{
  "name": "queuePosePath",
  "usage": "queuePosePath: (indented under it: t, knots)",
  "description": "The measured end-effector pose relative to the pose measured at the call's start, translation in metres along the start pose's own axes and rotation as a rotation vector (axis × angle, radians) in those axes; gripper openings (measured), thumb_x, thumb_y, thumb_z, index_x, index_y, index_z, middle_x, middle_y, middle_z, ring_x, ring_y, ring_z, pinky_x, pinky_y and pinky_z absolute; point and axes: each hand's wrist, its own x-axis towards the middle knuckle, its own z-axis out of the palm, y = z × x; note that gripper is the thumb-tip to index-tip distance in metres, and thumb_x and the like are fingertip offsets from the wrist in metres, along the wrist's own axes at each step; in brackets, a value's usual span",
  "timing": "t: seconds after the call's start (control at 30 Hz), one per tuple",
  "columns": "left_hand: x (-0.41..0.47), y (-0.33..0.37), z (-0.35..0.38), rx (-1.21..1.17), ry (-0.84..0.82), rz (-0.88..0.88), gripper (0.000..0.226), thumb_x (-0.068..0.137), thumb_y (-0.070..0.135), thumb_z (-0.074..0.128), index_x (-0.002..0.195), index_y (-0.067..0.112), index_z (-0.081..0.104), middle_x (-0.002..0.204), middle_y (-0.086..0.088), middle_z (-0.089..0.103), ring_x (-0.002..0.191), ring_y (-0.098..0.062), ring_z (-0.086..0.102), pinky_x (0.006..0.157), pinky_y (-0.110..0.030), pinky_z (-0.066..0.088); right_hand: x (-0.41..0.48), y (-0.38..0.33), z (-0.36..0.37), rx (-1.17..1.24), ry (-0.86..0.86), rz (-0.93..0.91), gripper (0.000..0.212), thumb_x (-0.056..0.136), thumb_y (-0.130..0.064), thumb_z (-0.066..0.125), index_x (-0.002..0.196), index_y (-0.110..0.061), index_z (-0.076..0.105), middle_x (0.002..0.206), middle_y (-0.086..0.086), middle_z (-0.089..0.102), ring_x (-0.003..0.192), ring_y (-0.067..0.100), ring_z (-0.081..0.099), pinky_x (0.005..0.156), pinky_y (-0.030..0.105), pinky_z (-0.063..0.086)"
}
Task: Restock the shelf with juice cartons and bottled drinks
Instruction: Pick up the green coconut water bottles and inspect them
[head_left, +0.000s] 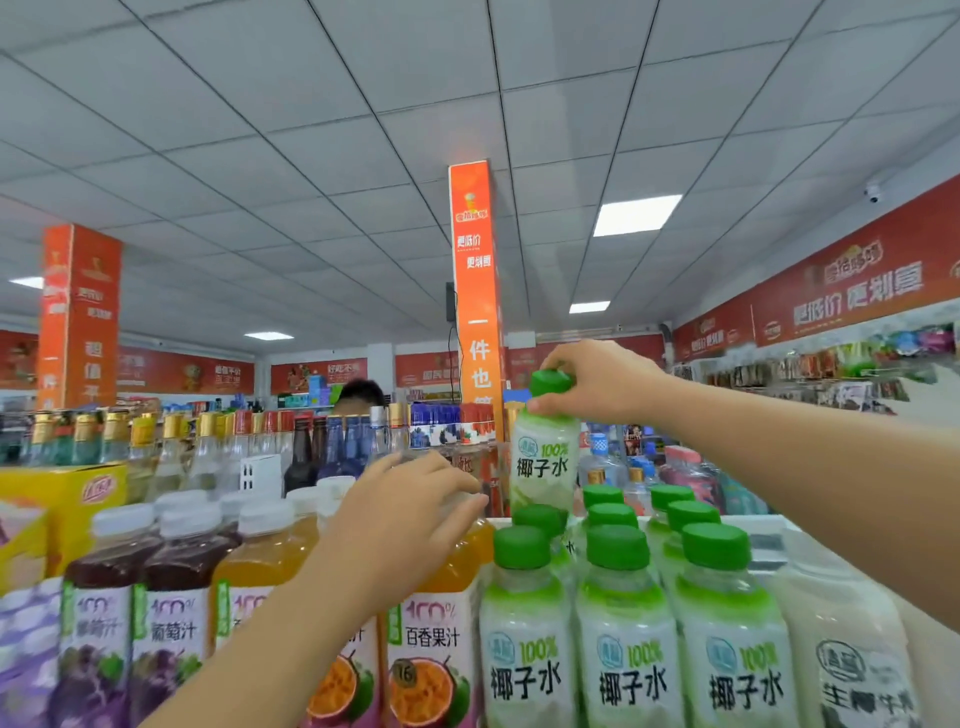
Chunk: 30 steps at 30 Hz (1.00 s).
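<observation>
My right hand (587, 382) grips the green cap of a coconut water bottle (543, 467) and holds it upright above the back of the rows of green-capped coconut water bottles (626, 623). My left hand (400, 525) rests on top of an orange passion fruit juice bottle (431, 649), its fingers curled over the white cap, which is hidden under the hand. Dark grape juice bottles (171, 613) with white caps stand in rows to the left.
A yellow carton box (62, 499) sits at the far left. A white milky bottle (852, 654) stands at the right end. Glass bottles (208, 447) fill the shelf behind. A person's head (358, 395) shows beyond them. An orange pillar (475, 291) rises behind.
</observation>
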Motion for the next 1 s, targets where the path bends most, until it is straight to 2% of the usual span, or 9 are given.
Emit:
queuePosePath:
  t: [0.07, 0.13, 0.23, 0.3, 0.43, 0.57, 0.73, 0.87, 1.0]
  knots:
    - [-0.001, -0.001, 0.003, -0.029, 0.039, -0.002, 0.037, 0.098, 0.052, 0.031, 0.119, 0.039, 0.059, 0.116, 0.026, 0.055, 0.096, 0.010, 0.040, 0.102, -0.015, 0.019, 0.009, 0.004, 0.010, 0.001, -0.091, -0.006, 0.065, 0.080, -0.057, 0.065, 0.130, -0.019, 0.052, 0.130, 0.002, 0.056, 0.109, 0.020, 0.056, 0.093, 0.035, 0.048]
    - [-0.002, 0.000, 0.004, -0.048, 0.077, 0.009, 0.034, 0.099, 0.046, 0.033, 0.119, 0.038, 0.060, 0.114, 0.025, 0.056, 0.091, 0.012, 0.036, 0.096, -0.012, 0.019, 0.018, 0.008, 0.020, 0.027, -0.195, -0.018, 0.061, 0.082, -0.050, 0.068, 0.129, -0.016, 0.053, 0.131, 0.005, 0.054, 0.108, 0.021, 0.058, 0.088, 0.030, 0.047]
    - [-0.003, -0.001, 0.005, -0.068, 0.116, 0.014, 0.034, 0.100, 0.043, 0.035, 0.118, 0.036, 0.062, 0.110, 0.026, 0.057, 0.085, 0.013, 0.036, 0.095, -0.011, 0.019, 0.027, 0.014, 0.031, 0.080, -0.351, -0.019, 0.059, 0.083, -0.042, 0.070, 0.132, -0.015, 0.050, 0.128, 0.008, 0.055, 0.076, 0.013, 0.067, 0.064, 0.021, 0.051]
    - [-0.003, -0.001, 0.007, -0.063, 0.125, 0.018, 0.041, 0.099, 0.048, 0.028, 0.118, 0.036, 0.062, 0.109, 0.026, 0.058, 0.087, 0.013, 0.038, 0.097, -0.011, 0.020, 0.030, 0.015, 0.038, 0.102, -0.437, -0.022, 0.061, 0.085, -0.038, 0.070, 0.136, -0.013, 0.047, 0.125, 0.009, 0.057, 0.061, 0.007, 0.064, 0.057, 0.018, 0.051]
    - [-0.002, -0.003, 0.010, -0.062, 0.145, 0.037, 0.071, 0.081, 0.059, 0.005, 0.116, 0.036, 0.063, 0.109, 0.025, 0.061, 0.099, 0.009, 0.048, 0.103, -0.010, 0.012, 0.035, 0.015, 0.056, 0.144, -0.609, -0.030, 0.058, 0.087, -0.031, 0.069, 0.135, -0.006, 0.049, 0.114, 0.015, 0.063, 0.066, 0.012, 0.065, 0.066, 0.021, 0.057]
    - [-0.002, -0.004, 0.012, -0.084, 0.169, 0.046, 0.067, 0.084, 0.057, 0.008, 0.113, 0.036, 0.065, 0.105, 0.025, 0.061, 0.094, 0.011, 0.047, 0.101, -0.012, 0.018, 0.036, 0.017, 0.068, 0.189, -0.728, -0.013, 0.055, 0.090, -0.027, 0.065, 0.136, -0.003, 0.047, 0.095, 0.009, 0.064, 0.063, 0.012, 0.064, 0.067, 0.024, 0.057]
    - [-0.003, -0.005, 0.014, -0.087, 0.182, 0.053, 0.065, 0.086, 0.056, 0.010, 0.111, 0.035, 0.066, 0.102, 0.024, 0.063, 0.094, 0.008, 0.051, 0.103, -0.014, 0.019, 0.034, 0.014, 0.077, 0.047, -0.748, -0.138, 0.042, 0.098, -0.028, 0.051, 0.135, -0.007, 0.050, 0.080, -0.007, 0.059, 0.055, 0.001, 0.061, 0.063, 0.018, 0.052]
    - [-0.004, -0.004, 0.015, -0.092, 0.191, 0.048, 0.063, 0.087, 0.056, 0.011, 0.110, 0.036, 0.066, 0.100, 0.026, 0.062, 0.091, 0.010, 0.049, 0.104, -0.015, 0.021, 0.039, 0.017, 0.070, 0.038, -0.710, -0.212, 0.047, 0.095, -0.049, 0.046, 0.123, -0.015, 0.061, 0.118, -0.003, 0.063, 0.070, 0.009, 0.066, 0.070, 0.022, 0.055]
    - [-0.003, -0.004, 0.016, -0.101, 0.208, 0.046, 0.058, 0.089, 0.053, 0.016, 0.108, 0.034, 0.067, 0.097, 0.025, 0.063, 0.088, 0.010, 0.049, 0.097, -0.014, 0.024, 0.056, 0.021, 0.073, -0.020, -0.476, -0.221, 0.046, 0.095, -0.049, 0.045, 0.106, -0.010, 0.067, 0.088, -0.010, 0.063, 0.070, 0.000, 0.056, 0.072, 0.020, 0.046]
